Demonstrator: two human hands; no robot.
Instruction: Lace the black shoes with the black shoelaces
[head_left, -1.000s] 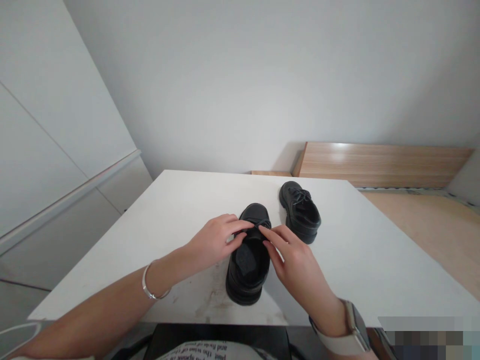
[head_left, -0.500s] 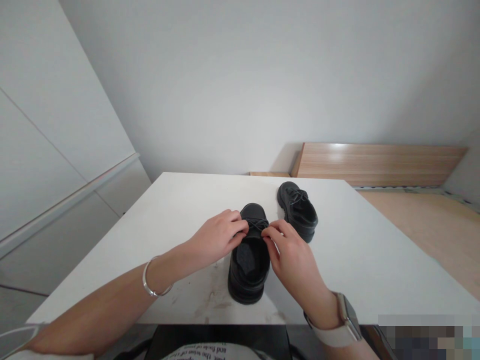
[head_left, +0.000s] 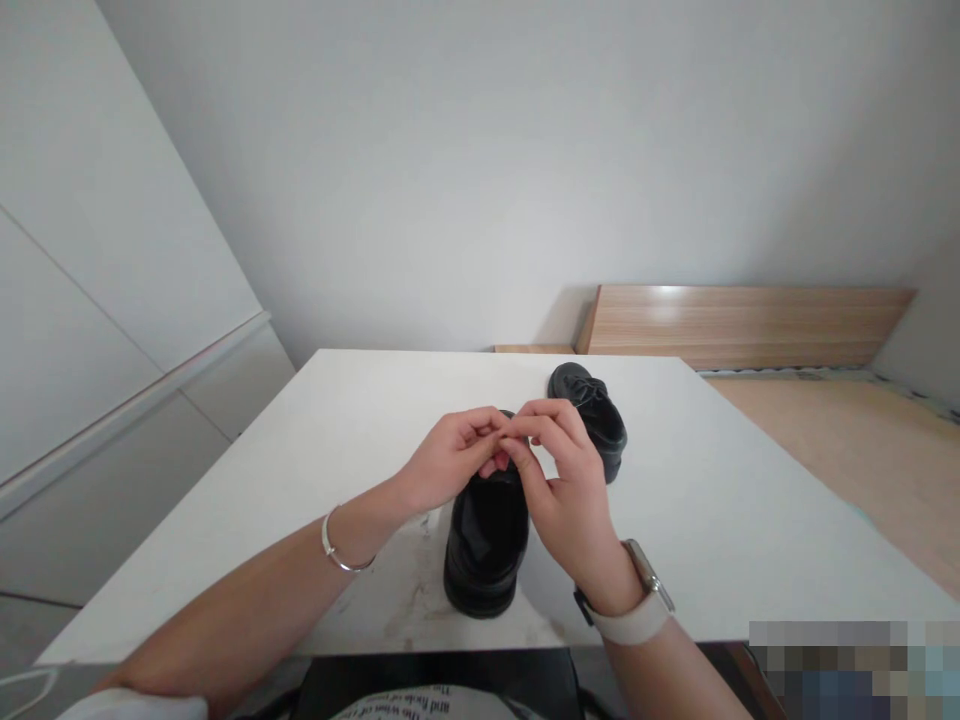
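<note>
A black lace-up shoe stands on the white table, heel toward me. Over its laced front, my left hand and my right hand meet with fingertips pinched together. They appear to pinch the shoe's black laces, which the fingers mostly hide. My left wrist carries a silver bangle and my right wrist a watch with a pale strap. A second black shoe sits just behind my right hand, untouched.
The table's front edge lies close to my body. A white cabinet stands to the left. Beyond the table at the right lies a wooden bed frame against the grey wall.
Both hands have risen from the sides of the near shoe's laces and come together above its front, fingertips now touching. The view has shifted slightly.
</note>
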